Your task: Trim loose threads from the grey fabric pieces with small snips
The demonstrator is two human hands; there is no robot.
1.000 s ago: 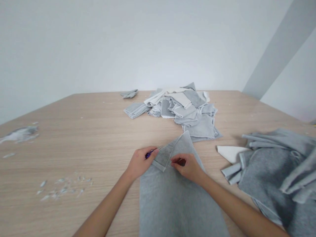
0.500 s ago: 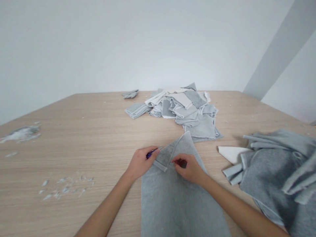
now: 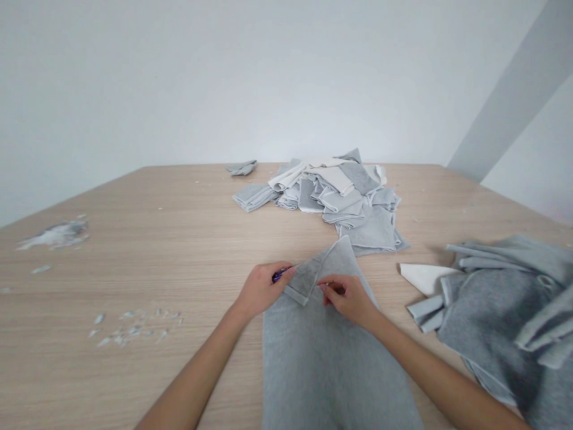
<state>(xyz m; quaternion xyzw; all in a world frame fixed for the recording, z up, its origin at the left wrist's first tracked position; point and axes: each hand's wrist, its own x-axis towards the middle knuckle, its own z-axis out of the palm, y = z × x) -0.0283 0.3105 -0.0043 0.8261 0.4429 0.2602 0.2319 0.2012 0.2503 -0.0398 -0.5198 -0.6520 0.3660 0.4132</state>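
Note:
A long grey piece of cloth (image 3: pixel 331 364) lies in front of me, its far corner folded over into a darker grey flap (image 3: pixel 305 279). My left hand (image 3: pixel 265 289) is closed at the left edge of the flap, thumb on the cloth. A small purple object (image 3: pixel 278 275) shows between its thumb and fingers; most of it is hidden, so its kind is unclear. Beside the right edge of the flap, my right hand (image 3: pixel 347 298) is closed in a pinch over the cloth. Whatever lies between those fingertips is too small to make out.
A heap of folded grey and cream cloths (image 3: pixel 342 200) lies at the back of the wooden table (image 3: pixel 179 239). More grey cloths (image 3: pixel 505 316) are piled at the right. Pale scraps (image 3: pixel 134 328) and a fluffy lint pile (image 3: pixel 58 233) lie at the left.
The whole scene has shifted slightly to the right as my view turned. Both hands stay in much the same places on the cloth; the right fingertips appear a little closer together.

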